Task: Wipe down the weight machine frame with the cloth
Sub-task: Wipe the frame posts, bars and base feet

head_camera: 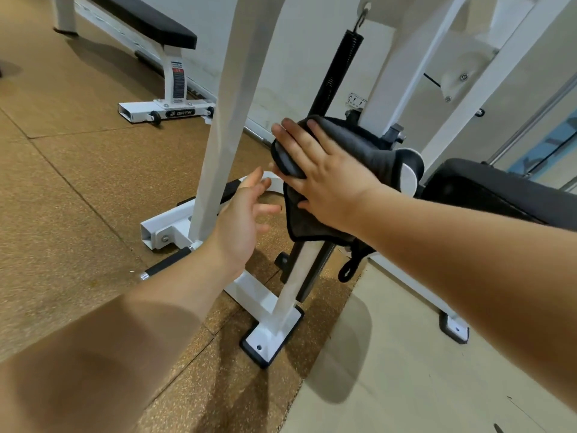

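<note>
Pressing flat on the dark cloth [352, 145], the right hand [329, 182] keeps its fingers straight and slightly spread; the cloth lies under them, draped over a black part of the white weight machine frame [231, 98]. The left hand [240, 220] hovers just beside the cloth's hanging edge, fingers loose, apart, holding nothing.

Cloth [349, 145] on frame [231, 98], bench [146, 23] behind.

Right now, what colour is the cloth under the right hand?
The cloth is dark grey with a black stitched edge, clearest in the head view.
</note>
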